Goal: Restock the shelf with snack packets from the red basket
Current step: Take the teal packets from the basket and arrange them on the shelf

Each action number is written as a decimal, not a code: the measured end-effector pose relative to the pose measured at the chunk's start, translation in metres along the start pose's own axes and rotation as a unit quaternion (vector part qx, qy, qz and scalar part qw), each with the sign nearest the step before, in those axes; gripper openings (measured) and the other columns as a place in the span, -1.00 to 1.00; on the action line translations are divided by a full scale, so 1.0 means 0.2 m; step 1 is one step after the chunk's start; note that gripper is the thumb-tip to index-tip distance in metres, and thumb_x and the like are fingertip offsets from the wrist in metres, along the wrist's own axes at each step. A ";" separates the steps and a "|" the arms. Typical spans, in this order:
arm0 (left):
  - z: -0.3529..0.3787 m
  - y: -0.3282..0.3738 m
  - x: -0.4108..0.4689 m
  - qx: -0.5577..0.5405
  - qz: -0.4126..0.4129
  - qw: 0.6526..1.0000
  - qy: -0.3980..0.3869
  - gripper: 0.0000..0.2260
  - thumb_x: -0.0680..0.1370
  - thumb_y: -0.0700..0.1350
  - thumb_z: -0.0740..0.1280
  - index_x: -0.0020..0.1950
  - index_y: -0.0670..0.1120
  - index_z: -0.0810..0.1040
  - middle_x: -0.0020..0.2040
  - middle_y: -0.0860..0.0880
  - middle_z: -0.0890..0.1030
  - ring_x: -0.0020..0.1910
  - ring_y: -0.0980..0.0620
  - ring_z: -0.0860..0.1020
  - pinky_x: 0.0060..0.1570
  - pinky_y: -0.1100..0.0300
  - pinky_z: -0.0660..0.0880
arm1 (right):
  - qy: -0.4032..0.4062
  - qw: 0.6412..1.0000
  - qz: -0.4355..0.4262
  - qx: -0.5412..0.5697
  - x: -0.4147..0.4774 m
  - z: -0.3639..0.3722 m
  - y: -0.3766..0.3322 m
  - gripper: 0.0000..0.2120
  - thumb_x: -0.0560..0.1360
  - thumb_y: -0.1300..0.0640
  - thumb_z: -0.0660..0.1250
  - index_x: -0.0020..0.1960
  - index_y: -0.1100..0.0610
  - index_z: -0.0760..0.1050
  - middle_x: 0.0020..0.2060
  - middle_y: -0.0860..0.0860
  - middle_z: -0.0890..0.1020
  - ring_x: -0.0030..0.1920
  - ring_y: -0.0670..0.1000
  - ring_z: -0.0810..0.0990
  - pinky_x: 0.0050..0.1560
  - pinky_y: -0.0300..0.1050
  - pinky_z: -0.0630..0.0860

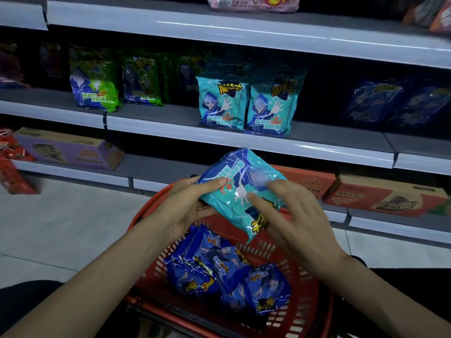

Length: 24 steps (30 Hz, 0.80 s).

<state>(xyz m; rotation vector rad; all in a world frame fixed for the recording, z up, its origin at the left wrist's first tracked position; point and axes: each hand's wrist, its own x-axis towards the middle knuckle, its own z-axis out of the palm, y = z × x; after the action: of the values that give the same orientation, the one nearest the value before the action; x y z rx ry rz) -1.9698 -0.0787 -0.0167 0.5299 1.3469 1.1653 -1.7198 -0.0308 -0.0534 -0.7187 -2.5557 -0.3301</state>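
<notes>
My left hand (180,206) gripped the teal packet (234,189) at its left edge, thumb on top. My right hand (292,215) rested spread fingers on its face. Below, the red basket (305,296) held blue packets (219,272). Two teal shelf packets (244,103) stood upright on the shelf (158,115).

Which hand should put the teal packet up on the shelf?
Probably the left hand: it grips the teal packet, thumb on top. The right hand only lies on it with straight fingers. The shelved teal packets stand just above.
</notes>
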 end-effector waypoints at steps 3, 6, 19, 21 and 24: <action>0.01 0.01 0.01 -0.062 0.017 0.998 0.010 -0.67 0.53 -0.13 0.50 0.26 -0.19 0.63 0.10 -0.15 0.75 0.08 -0.09 0.74 0.05 0.08 0.69 | 0.029 0.973 0.207 0.101 0.02 -0.04 -0.04 -0.08 0.41 0.11 0.61 0.63 0.06 0.20 0.50 0.17 0.33 0.49 0.18 0.33 0.44 0.08 0.38; 0.02 0.02 0.00 -0.149 0.027 0.989 0.001 -0.67 0.53 -0.16 0.48 0.28 -0.16 0.61 0.15 -0.16 0.74 0.12 -0.12 0.73 0.05 0.07 0.69 | 0.028 0.910 0.352 0.220 0.05 -0.10 -0.06 -0.06 0.42 0.07 0.61 0.64 -0.03 0.15 0.38 -0.06 0.39 0.41 -0.02 0.38 0.39 -0.14 0.37; 0.24 -0.15 -0.03 -0.207 0.026 0.972 -0.105 -0.58 0.55 -0.30 0.37 0.43 -0.23 0.53 0.32 -0.21 0.65 0.30 -0.21 0.63 0.38 -0.12 0.52 | 0.046 0.468 0.488 0.735 0.22 -0.11 -0.14 -0.65 0.51 0.08 0.44 0.25 0.17 0.62 0.17 0.08 0.73 0.23 0.08 0.69 0.25 -0.02 0.58; 0.27 -0.17 -0.03 -0.188 0.040 0.976 -0.102 -0.58 0.52 -0.34 0.40 0.38 -0.20 0.56 0.29 -0.20 0.67 0.30 -0.22 0.63 0.38 -0.17 0.50 | 0.069 0.465 0.501 0.727 0.21 -0.11 -0.11 -0.64 0.51 0.13 0.44 0.28 0.22 0.60 0.16 0.12 0.73 0.19 0.11 0.71 0.18 -0.01 0.62; 0.27 -0.17 -0.03 -0.139 0.045 0.985 -0.091 -0.55 0.46 -0.24 0.47 0.35 -0.16 0.57 0.25 -0.15 0.70 0.26 -0.16 0.66 0.29 -0.09 0.55 | 0.076 0.467 0.508 0.720 0.19 -0.14 -0.05 -0.68 0.56 0.17 0.42 0.28 0.26 0.59 0.15 0.18 0.73 0.19 0.21 0.70 0.23 0.17 0.61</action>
<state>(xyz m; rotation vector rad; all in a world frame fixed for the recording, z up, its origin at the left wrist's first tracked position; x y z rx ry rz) -1.9078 -0.0803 -0.0318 0.4862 0.9932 1.3211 -1.7449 -0.0325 -0.0122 -1.0459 -0.9235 1.7740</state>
